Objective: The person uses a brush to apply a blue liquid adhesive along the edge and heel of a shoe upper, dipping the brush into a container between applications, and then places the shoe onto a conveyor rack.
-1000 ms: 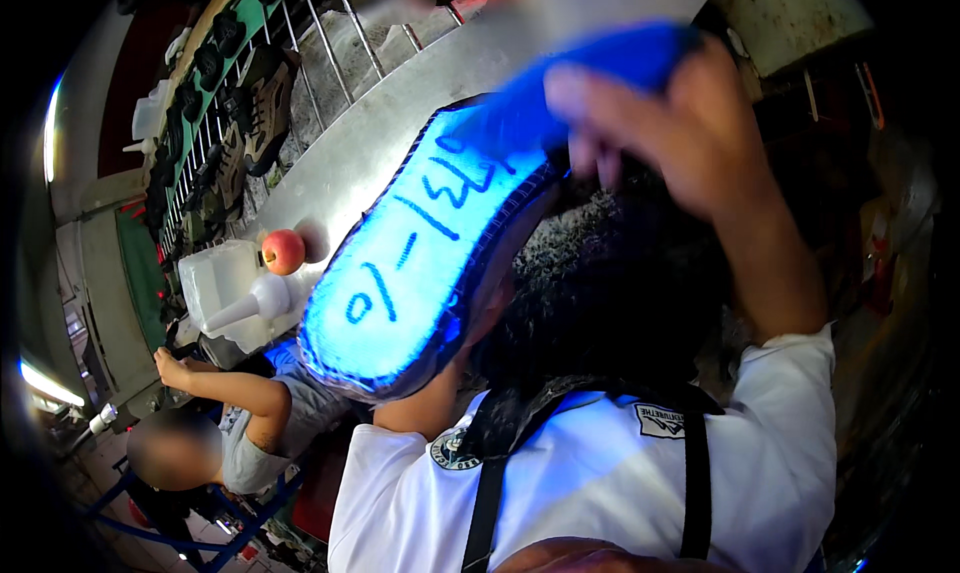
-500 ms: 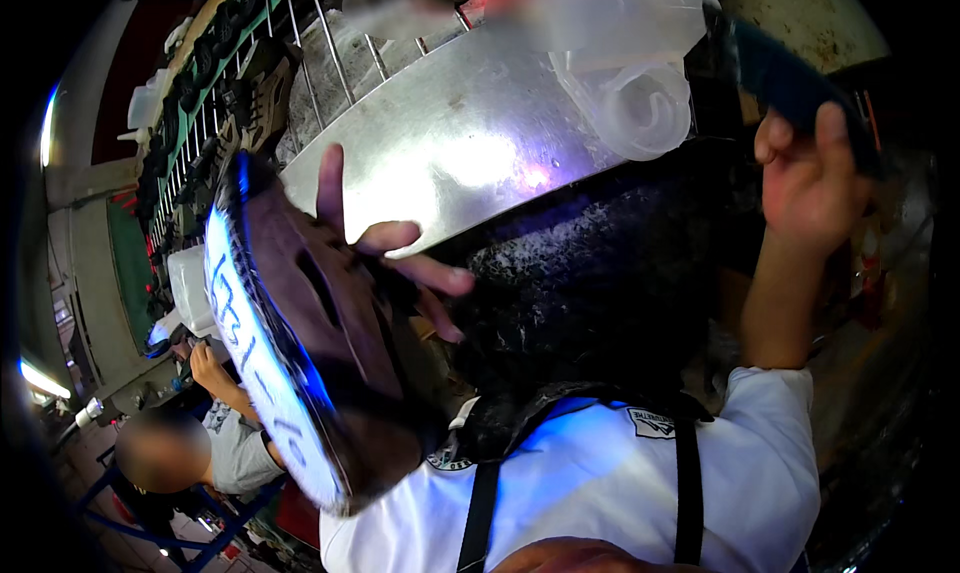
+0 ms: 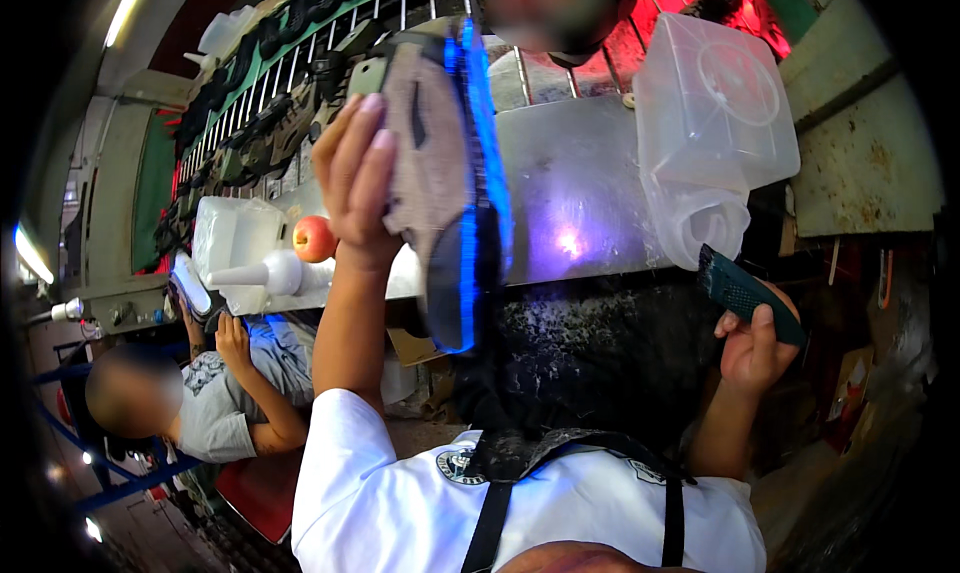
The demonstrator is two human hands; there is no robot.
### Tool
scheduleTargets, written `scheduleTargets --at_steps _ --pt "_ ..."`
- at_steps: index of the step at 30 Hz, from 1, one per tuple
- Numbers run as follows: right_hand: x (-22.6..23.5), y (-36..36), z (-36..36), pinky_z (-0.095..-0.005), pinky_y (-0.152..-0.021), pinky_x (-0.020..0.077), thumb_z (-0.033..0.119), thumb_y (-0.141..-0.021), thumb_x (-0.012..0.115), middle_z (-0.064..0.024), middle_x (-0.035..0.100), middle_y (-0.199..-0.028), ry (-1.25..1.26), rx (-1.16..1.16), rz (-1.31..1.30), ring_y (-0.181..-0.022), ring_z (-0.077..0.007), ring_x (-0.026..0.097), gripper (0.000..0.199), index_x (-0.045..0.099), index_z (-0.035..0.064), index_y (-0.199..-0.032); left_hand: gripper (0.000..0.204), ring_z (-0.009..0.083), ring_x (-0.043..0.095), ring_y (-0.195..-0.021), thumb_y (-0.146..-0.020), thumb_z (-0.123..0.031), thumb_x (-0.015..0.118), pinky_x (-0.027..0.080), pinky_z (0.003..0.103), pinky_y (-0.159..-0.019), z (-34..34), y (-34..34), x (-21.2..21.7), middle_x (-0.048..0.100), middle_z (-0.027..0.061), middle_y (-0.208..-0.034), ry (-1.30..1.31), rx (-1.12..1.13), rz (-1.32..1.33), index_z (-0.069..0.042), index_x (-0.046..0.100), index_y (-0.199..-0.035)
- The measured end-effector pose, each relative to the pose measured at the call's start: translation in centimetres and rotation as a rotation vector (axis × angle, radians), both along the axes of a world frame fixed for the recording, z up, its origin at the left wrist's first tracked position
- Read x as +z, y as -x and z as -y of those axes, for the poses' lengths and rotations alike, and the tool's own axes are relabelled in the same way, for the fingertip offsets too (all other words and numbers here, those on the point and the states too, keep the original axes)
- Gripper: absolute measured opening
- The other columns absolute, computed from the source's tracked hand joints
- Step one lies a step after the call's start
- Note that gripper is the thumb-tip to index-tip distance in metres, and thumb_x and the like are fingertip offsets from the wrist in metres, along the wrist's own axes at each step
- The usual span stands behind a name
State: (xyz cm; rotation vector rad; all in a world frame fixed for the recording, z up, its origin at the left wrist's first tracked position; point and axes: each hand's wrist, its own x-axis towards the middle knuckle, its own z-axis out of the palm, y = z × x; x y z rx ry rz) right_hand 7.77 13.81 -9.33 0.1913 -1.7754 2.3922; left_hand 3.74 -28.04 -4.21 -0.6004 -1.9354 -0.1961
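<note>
L hand [image 3: 358,178] grips shoe [image 3: 430,163] just to its R, long axis approx. upright in view, blue-lit sole [image 3: 490,163] toward R hand [image 3: 757,358], which holds dk. teal brush [image 3: 750,298] well apart from shoe.

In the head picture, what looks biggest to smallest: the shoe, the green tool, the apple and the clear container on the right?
1. Shoe and clear container: too close to rank; nearness may fool us.
2. Green tool
3. Apple
</note>
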Motion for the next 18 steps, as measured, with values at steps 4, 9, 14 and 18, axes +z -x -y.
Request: scheduleTargets --at_steps 4,9,14,18 --pt "-0.1 -0.1 0.4 -0.0292 -0.050 0.0513 0.019 -0.096 0.061 -0.0227 0.067 -0.095 -0.004 0.015 -0.011 -0.064 -0.0176 0.060 0.040 0.060 -0.0172 -0.114 0.041 0.0439 0.063 -0.113 -0.084 -0.004 0.072 0.055 0.048 -0.095 0.1 -0.5 -0.4 0.066 0.0238 -0.125 0.096 -0.020 -0.023 -0.003 0.054 -0.121" --pt "-0.7 -0.6 0.1 -0.0286 -0.049 0.0503 0.021 -0.096 0.060 -0.0211 0.067 -0.091 -0.008 -0.011 0.013 -0.062 -0.0158 0.058 0.042 0.061 -0.0173 -0.112 0.040 0.0434 0.063 -0.112 -0.084 -0.005 0.072 0.057 0.047 -0.092 -0.6 -0.5 -1.0 0.067 0.0224 -0.123 0.093 -0.005 -0.046 -0.005 0.055 -0.120" --pt "-1.1 -0.9 -0.2 -0.0285 -0.048 0.0496 0.023 -0.096 0.059 -0.0199 0.067 -0.088 -0.026 -0.019 0.006 -0.061 -0.0157 0.057 0.043 0.061 -0.0175 -0.112 0.039 0.0425 0.063 -0.112 -0.083 -0.005 0.072 0.058 0.046 -0.088 -0.9 -0.5 -1.0 0.068 0.0204 -0.122 0.107 -0.002 -0.040 -0.007 0.057 -0.118" --pt "-1.3 -0.9 -0.1 -0.0285 -0.048 0.0496 0.022 -0.096 0.058 -0.0202 0.067 -0.089 -0.022 -0.019 0.014 -0.061 -0.0156 0.057 0.042 0.061 -0.0171 -0.112 0.040 0.0421 0.063 -0.112 -0.081 -0.004 0.074 0.059 0.044 -0.086 -0.9 -0.6 -1.1 0.068 0.0196 -0.122 0.119 -0.037 -0.046 -0.009 0.057 -0.118"
